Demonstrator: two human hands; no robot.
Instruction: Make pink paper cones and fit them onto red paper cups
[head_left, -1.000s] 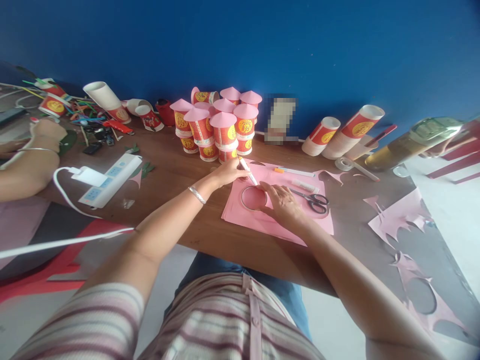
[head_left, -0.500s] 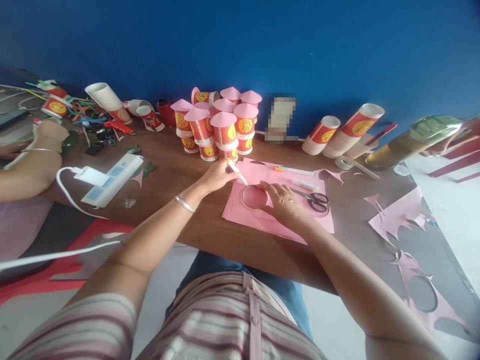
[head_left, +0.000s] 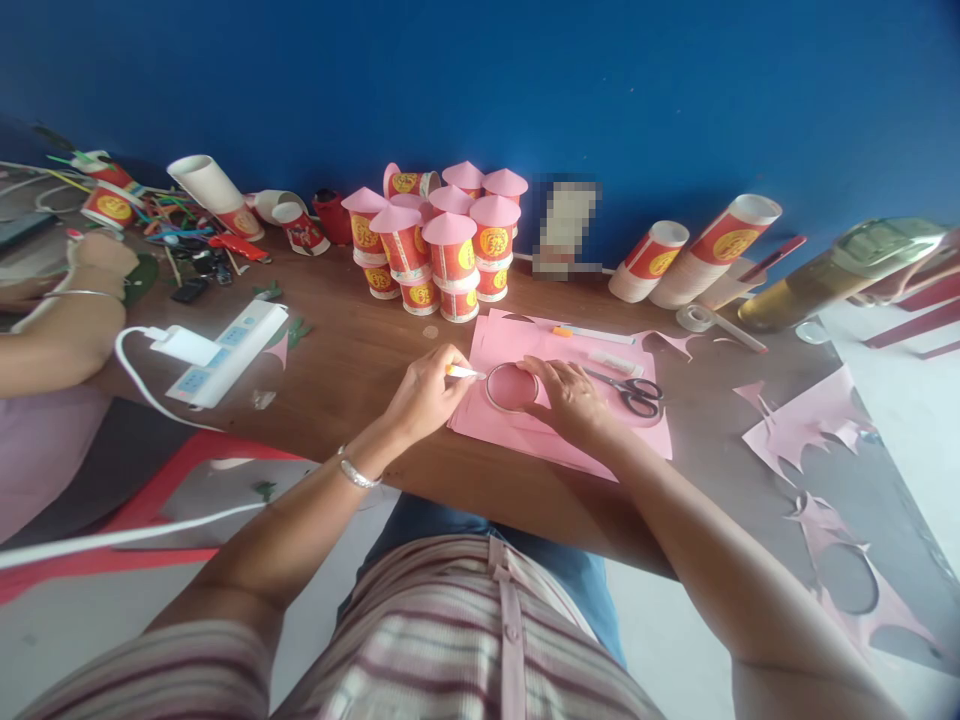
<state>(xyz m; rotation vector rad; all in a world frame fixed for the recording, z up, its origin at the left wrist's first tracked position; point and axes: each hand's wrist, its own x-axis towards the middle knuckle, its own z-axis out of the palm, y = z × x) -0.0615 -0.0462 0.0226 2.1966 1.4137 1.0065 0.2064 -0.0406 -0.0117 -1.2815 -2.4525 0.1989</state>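
Note:
My left hand (head_left: 429,395) pinches a white pen (head_left: 463,371), whose tip points at the left edge of a thin round ring (head_left: 489,388). The ring lies flat on a stack of pink paper (head_left: 570,452). My right hand (head_left: 566,393) grips the ring's right side, thumb below and fingers above, against the sheets. Just right of that hand, on the paper, are black-handled scissors (head_left: 639,396) and a pale glue-stick-like tube (head_left: 615,363). A white utility knife with an orange end (head_left: 592,334) rests near the top of the sheets.
Paper-cup towers with pink cone tops (head_left: 450,228) stand behind the paper. Stacked red cups (head_left: 731,240), a tape roll (head_left: 696,317) and a bottle (head_left: 810,275) are right. Pink offcuts (head_left: 799,440) lie at far right. Left are a power strip (head_left: 232,350) and another person's arm (head_left: 60,330).
My left hand has come down and toward me, turning the pen from steeply slanted to nearly level beside the ring. My right hand stays on the ring.

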